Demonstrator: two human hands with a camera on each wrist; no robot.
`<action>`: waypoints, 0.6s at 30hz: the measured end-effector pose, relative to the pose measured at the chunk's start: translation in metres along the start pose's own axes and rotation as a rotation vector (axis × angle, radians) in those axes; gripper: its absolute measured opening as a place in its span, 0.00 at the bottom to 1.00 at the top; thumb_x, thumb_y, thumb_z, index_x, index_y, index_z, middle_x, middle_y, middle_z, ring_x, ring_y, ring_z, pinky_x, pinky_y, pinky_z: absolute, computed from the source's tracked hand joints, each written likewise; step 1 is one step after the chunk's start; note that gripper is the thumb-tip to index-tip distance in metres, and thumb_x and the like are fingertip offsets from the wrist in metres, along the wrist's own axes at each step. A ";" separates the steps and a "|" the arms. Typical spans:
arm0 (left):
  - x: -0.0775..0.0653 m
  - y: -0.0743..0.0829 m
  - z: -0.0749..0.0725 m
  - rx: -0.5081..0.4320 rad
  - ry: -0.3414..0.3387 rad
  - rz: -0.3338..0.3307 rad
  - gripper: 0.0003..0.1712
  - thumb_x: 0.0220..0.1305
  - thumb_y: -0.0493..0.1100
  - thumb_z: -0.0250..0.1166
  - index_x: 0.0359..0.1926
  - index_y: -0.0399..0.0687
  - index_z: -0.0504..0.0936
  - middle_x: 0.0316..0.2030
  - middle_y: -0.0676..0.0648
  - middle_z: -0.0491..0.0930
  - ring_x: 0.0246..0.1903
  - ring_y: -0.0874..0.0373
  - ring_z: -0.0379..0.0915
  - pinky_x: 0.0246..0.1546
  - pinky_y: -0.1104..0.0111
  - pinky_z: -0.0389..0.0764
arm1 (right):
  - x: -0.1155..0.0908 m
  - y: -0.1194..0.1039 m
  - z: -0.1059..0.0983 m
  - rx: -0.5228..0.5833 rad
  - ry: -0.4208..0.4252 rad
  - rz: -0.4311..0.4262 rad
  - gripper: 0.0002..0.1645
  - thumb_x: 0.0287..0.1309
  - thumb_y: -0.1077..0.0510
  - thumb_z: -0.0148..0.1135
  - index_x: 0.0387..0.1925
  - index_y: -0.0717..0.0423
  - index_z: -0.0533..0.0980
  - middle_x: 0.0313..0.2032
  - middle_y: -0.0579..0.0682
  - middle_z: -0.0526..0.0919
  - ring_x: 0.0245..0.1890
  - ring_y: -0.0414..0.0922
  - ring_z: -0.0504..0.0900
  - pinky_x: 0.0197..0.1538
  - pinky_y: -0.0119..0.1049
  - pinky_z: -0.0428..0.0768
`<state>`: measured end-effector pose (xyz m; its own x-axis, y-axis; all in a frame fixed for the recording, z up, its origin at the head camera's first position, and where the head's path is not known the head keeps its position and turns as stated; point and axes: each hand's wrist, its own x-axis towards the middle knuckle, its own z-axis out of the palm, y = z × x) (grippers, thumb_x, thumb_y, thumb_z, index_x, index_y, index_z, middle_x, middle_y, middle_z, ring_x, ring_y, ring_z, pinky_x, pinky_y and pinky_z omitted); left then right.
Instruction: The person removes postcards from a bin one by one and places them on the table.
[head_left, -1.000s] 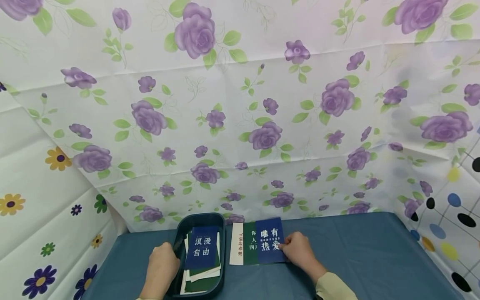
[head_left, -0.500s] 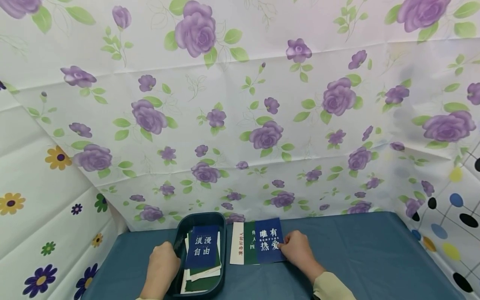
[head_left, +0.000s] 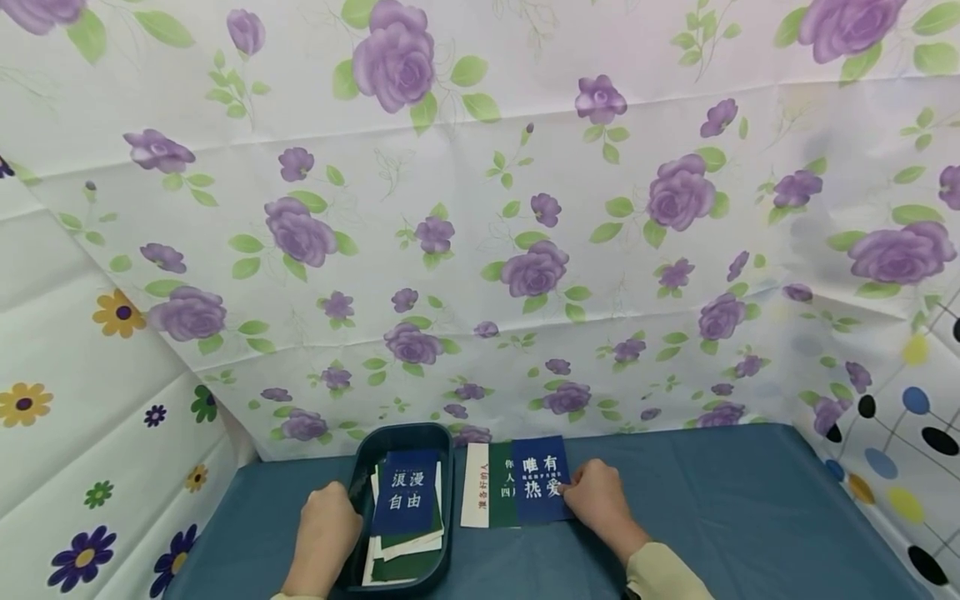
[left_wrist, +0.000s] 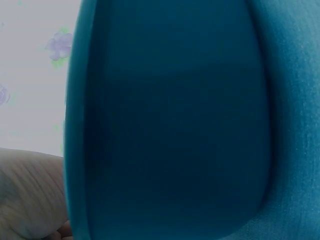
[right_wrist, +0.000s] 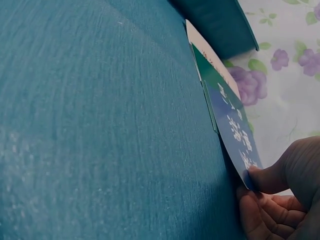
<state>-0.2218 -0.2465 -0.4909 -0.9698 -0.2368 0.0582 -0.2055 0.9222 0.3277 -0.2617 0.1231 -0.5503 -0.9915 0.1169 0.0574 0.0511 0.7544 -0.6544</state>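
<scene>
My left hand (head_left: 327, 525) grips the left rim of a dark teal oblong tray (head_left: 447, 533). In the left wrist view, the tray's outer wall (left_wrist: 175, 125) fills the middle, and part of the hand (left_wrist: 32, 195) shows beside its rim. Inside the tray lies a loose stack of cards, topped by a blue card (head_left: 408, 517) with white characters. To the tray's right, my right hand (head_left: 600, 500) pinches the right edge of another blue card (head_left: 542, 508) between thumb and fingers. That card overlaps a green card (head_left: 501, 508), which lies over a white card (head_left: 474, 500) with red characters.
A blue-teal cloth (head_left: 750, 508) covers the table. Behind it rises a white sheet (head_left: 465, 192) printed with purple flowers. Patterned sheets also stand at the left side (head_left: 52, 333) and the right side (head_left: 892, 450).
Both hands stay in nearly the same place, on the tray and on the blue card. The blue card shifts only slightly over the green one, and the view drifts a little.
</scene>
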 end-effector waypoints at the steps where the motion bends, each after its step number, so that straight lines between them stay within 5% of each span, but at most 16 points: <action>1: 0.000 0.001 0.000 0.000 -0.002 -0.001 0.03 0.45 0.31 0.60 0.22 0.36 0.73 0.18 0.41 0.72 0.20 0.46 0.74 0.17 0.59 0.71 | 0.000 0.001 0.000 0.001 -0.002 0.004 0.32 0.45 0.53 0.70 0.05 0.47 0.56 0.09 0.38 0.48 0.11 0.37 0.46 0.16 0.32 0.49; 18: -0.001 0.000 0.000 0.002 0.020 0.020 0.03 0.45 0.31 0.60 0.22 0.36 0.73 0.18 0.40 0.73 0.21 0.44 0.74 0.18 0.55 0.72 | -0.003 -0.001 -0.001 -0.003 -0.027 0.007 0.29 0.46 0.52 0.69 0.06 0.49 0.58 0.08 0.39 0.51 0.11 0.39 0.49 0.16 0.33 0.53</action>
<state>-0.2212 -0.2465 -0.4912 -0.9711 -0.2238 0.0833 -0.1859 0.9275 0.3245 -0.2585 0.1231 -0.5493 -0.9940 0.1045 0.0324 0.0582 0.7555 -0.6526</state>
